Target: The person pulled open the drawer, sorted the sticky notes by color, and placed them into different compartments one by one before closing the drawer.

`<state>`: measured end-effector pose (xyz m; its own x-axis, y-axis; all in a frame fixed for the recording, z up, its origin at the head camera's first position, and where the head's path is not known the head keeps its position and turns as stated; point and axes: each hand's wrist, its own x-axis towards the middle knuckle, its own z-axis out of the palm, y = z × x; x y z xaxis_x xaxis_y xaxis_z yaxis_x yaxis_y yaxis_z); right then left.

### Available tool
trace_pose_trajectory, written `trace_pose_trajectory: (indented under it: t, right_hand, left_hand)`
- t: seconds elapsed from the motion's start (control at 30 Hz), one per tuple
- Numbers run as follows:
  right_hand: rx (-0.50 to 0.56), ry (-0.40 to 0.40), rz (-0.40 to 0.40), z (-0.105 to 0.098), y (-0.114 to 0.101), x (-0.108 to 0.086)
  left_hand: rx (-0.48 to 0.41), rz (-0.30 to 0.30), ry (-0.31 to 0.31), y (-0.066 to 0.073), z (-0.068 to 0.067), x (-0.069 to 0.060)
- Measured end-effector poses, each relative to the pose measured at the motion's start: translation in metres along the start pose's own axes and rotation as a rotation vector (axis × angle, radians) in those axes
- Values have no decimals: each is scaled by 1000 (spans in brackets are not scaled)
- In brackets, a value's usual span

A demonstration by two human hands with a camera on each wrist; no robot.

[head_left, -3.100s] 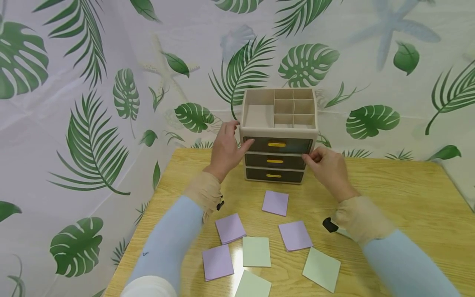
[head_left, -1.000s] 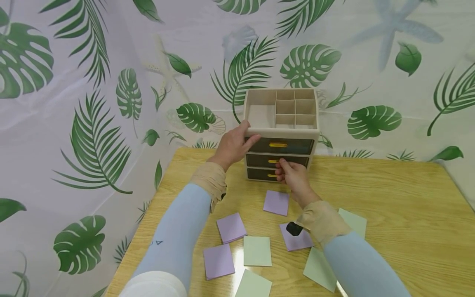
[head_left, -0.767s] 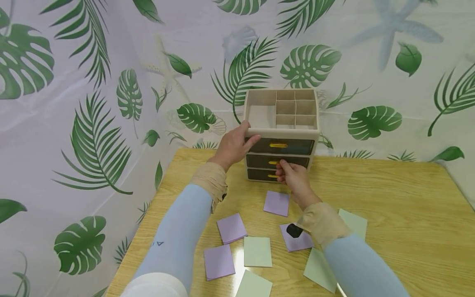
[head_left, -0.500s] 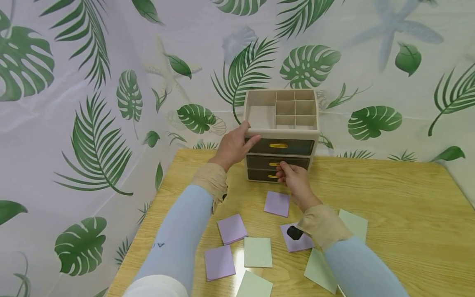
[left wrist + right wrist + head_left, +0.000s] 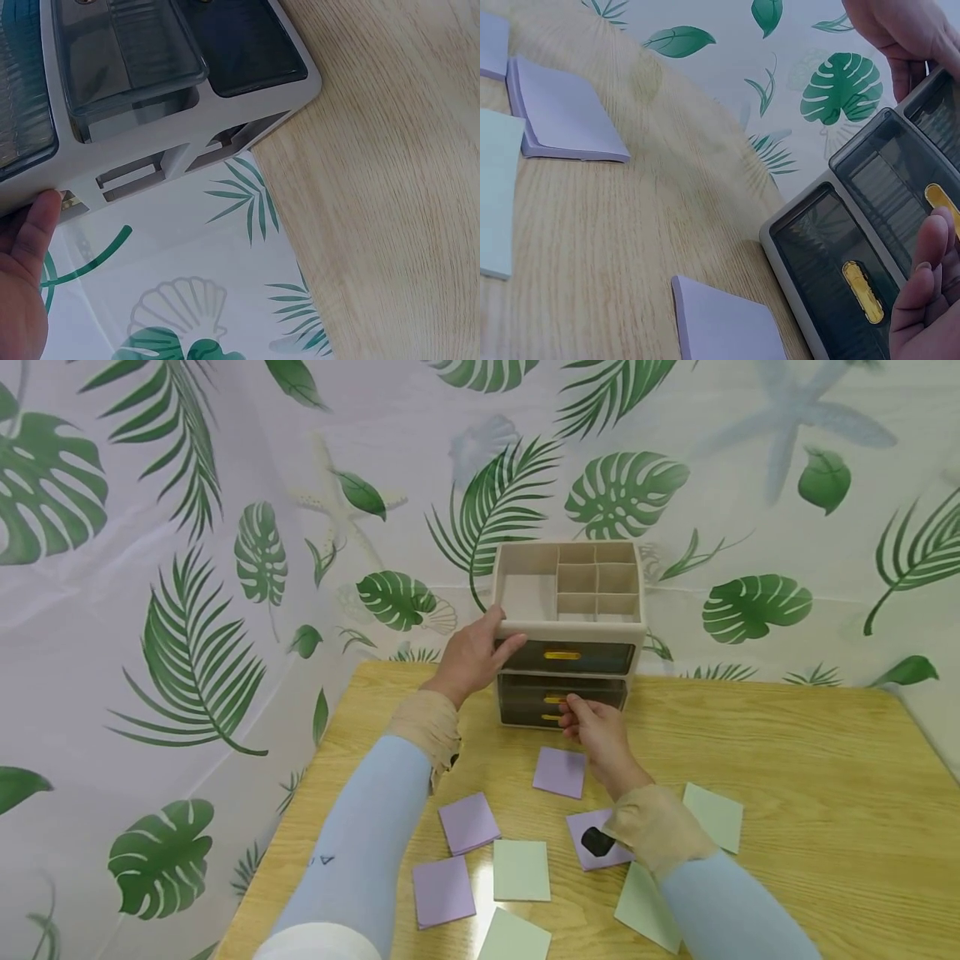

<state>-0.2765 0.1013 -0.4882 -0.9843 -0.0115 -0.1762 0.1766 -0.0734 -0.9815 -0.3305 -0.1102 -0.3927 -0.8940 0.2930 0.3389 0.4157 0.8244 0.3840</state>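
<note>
A beige desktop drawer organizer [image 5: 570,631] stands at the back of the table, with dark drawer fronts and yellow handles. My left hand [image 5: 471,656] holds its upper left side, thumb across the front edge. With thumb and fingers, my right hand [image 5: 603,739] pinches the yellow handle [image 5: 939,201] of the middle drawer [image 5: 521,692]. That drawer juts out a little from the frame, as the left wrist view also shows. The top drawer [image 5: 525,655] and bottom drawer [image 5: 817,247] sit flush. Some of the right fingers are hidden in the head view.
Purple sticky-note pads [image 5: 559,772] and pale green pads [image 5: 521,870] lie spread over the wooden table [image 5: 825,793] in front of the organizer. Behind it hangs a leaf-print cloth [image 5: 645,410]. The organizer's top has divided compartments [image 5: 597,578].
My right hand has moved from the organizer's right side to the middle handle and drawn that drawer slightly outward. My left hand has settled onto the upper left side.
</note>
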Motion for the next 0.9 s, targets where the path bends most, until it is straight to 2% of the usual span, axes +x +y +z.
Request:
trace_pose_trajectory:
  t: [0.3,0.6,0.9]
  right_hand:
    - [30,23,0,0,5,-5]
    - [-43,9,16,-3,8,-15]
    - [-62,-21,25,-6,8,-28]
  left_hand:
    - [3,-18,-14,2,-1,-2]
    - [2,-47,-36,5,-4,-5]
    - [-4,-37,-31,6,-5,-5]
